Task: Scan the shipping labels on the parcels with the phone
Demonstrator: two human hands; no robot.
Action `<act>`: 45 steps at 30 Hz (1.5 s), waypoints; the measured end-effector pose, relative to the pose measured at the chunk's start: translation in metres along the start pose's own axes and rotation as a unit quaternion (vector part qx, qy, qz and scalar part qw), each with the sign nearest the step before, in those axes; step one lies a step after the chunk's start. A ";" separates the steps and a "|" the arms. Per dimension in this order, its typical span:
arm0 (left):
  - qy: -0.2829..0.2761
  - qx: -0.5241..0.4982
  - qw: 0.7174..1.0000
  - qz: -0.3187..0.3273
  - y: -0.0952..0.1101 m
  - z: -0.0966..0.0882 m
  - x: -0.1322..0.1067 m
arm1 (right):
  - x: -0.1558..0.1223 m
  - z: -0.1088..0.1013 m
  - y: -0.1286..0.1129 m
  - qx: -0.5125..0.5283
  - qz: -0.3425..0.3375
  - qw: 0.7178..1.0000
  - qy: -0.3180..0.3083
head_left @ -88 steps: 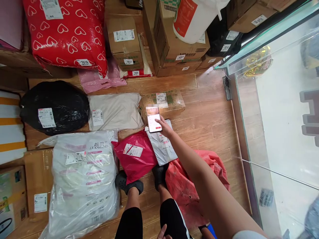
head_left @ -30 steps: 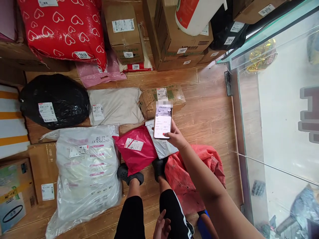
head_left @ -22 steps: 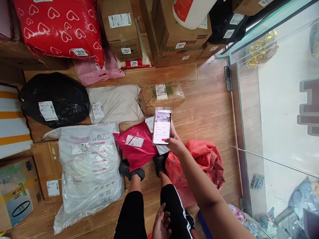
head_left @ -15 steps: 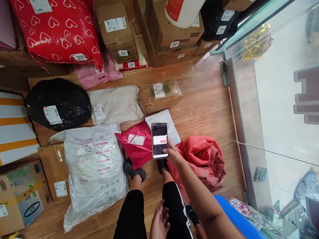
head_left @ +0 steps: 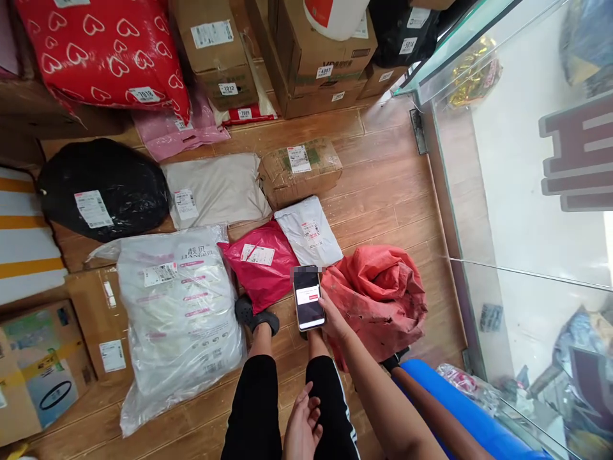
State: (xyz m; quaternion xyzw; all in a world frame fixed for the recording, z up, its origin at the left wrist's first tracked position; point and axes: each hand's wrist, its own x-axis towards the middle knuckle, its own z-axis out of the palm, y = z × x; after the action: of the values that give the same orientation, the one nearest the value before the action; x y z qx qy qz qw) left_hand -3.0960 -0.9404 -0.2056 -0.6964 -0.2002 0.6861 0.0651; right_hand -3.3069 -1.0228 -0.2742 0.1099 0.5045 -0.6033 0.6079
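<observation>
My right hand [head_left: 332, 317] grips a smartphone [head_left: 308, 298] with its screen lit, held above my feet. It hovers near a grey mailer bag [head_left: 309, 231] and a crimson mailer bag [head_left: 261, 263] lying on the wooden floor. A rumpled red sack [head_left: 383, 295] lies just right of the phone. My left hand [head_left: 301, 427] rests on my right thigh with fingers loosely spread, holding nothing.
A taped brown box [head_left: 300, 168], a beige parcel [head_left: 215, 190], a black bag [head_left: 103, 188] and a big clear plastic bag [head_left: 177, 313] crowd the floor. Cartons [head_left: 313, 61] and a red heart-print bundle [head_left: 103, 54] are stacked behind. A glass counter [head_left: 479, 191] stands on the right.
My right hand has drawn the phone back from the brown box toward my feet, uncovering the grey mailer. My left hand has come into view on my thigh.
</observation>
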 end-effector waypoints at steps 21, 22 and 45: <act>-0.026 -0.077 0.997 0.020 -0.045 -0.001 0.016 | 0.013 0.023 -0.015 -0.167 -0.072 0.982 0.046; -0.027 -0.079 0.996 0.019 -0.043 -0.002 0.014 | 0.011 0.029 -0.014 -0.165 -0.070 0.982 0.051; -0.082 -0.252 0.964 -0.018 0.055 -0.031 -0.028 | 0.080 0.213 0.040 -0.117 0.059 0.988 -0.083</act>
State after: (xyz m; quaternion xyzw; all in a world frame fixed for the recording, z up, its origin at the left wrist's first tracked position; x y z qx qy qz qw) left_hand -3.0549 -0.9950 -0.1982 -0.6282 -0.3832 0.6670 -0.1168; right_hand -3.1897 -1.2207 -0.2541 0.0169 0.5124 -0.5103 0.6905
